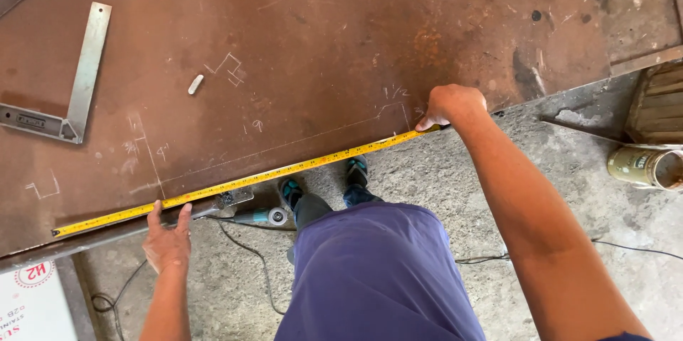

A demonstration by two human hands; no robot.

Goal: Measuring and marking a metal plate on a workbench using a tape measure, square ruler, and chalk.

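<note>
A yellow measuring tape (270, 174) lies stretched along the near edge of a large rusty steel plate (341, 49). My left hand (168, 238) presses the tape down near its left end with spread fingers. My right hand (449, 106) is closed over the tape's right end at the plate's edge. A stick of white chalk (196, 84) lies on the plate among chalk marks and lines.
A metal try square (70, 92) lies at the plate's far left. Below the plate's edge an angle grinder (265, 217) with its cable rests on the concrete floor by my feet. A tin can (644, 167) and a wooden stool (658, 102) stand at the right.
</note>
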